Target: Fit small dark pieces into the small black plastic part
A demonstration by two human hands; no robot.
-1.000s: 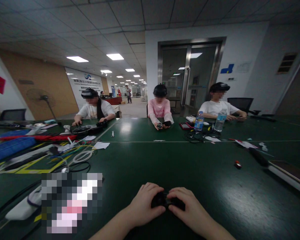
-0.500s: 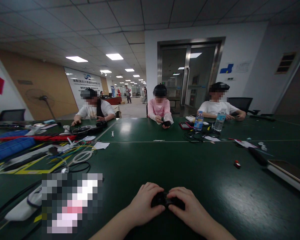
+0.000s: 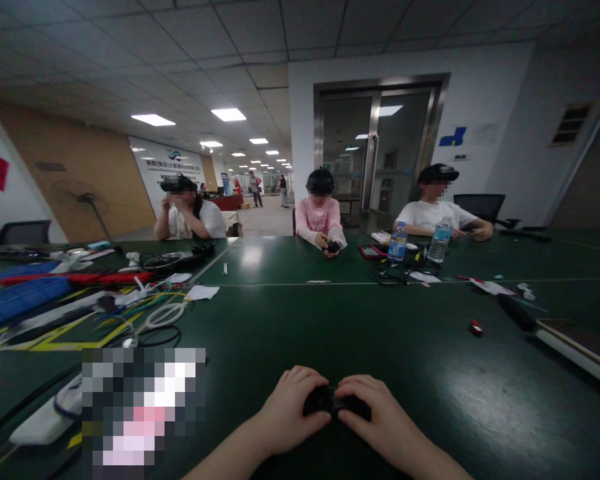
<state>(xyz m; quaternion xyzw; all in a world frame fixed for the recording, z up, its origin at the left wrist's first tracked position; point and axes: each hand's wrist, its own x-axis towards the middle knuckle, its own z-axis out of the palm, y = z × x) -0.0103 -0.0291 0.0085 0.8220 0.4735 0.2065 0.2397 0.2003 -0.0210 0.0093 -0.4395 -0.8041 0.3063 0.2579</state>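
Note:
Both of my hands rest low at the near side of the dark green table (image 3: 260,320), wrapped round a small black object (image 3: 334,403). Its ends are covered by my fingers, and I cannot make out its kind. My left hand (image 3: 291,408) grips the left part between thumb and fingers. On the right part, my right hand (image 3: 376,412) is closed in the same way, thumb towards me. The two hands are a short gap apart, with the object's dark middle visible between them.
To the left lie a white power strip (image 3: 45,417), coiled cable (image 3: 165,315) and a blue tray (image 3: 25,300). A small red object (image 3: 476,328) and a flat device (image 3: 580,343) lie to the right. Water bottles (image 3: 397,243) stand farther back, where three people sit.
My hands and the black object have hardly moved. Across the table, the person on the left has raised both hands to the head; the person in pink has shifted their hands slightly.

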